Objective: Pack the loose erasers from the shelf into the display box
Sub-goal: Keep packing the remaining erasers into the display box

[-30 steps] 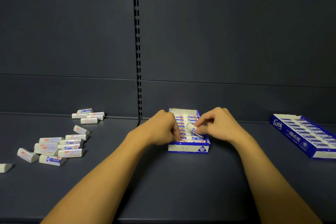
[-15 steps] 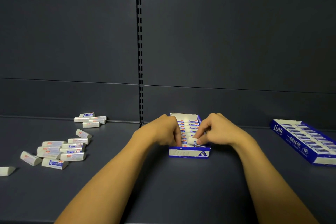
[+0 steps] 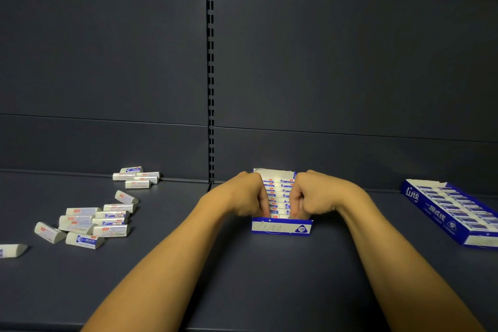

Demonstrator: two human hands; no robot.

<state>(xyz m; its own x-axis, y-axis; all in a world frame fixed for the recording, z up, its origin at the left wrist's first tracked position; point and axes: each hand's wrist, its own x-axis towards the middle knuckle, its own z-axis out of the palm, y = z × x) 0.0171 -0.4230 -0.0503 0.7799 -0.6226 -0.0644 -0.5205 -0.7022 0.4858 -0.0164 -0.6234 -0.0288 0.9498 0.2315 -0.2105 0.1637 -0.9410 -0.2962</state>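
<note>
A blue and white display box (image 3: 281, 228) stands on the dark shelf at centre, its rows filled with white erasers in blue-red sleeves. My left hand (image 3: 242, 197) is curled against the box's left side, fingertips dipping into the front row. My right hand (image 3: 315, 197) is curled at the right side, its fingers pressed down on the front eraser (image 3: 280, 215) just behind the front wall. The fingertips are partly hidden by the knuckles. Loose erasers (image 3: 107, 230) lie in a pile to the left, with a smaller group (image 3: 137, 178) by the back wall.
A single eraser (image 3: 12, 250) lies at the far left edge. A second, longer blue display box (image 3: 442, 213), full of erasers, sits angled at the right. A slotted upright (image 3: 210, 89) runs down the dark back panel behind the centre box.
My right hand has brought the eraser it held down into the box's front row. Both hands have closed in over the front of the box, knuckles up.
</note>
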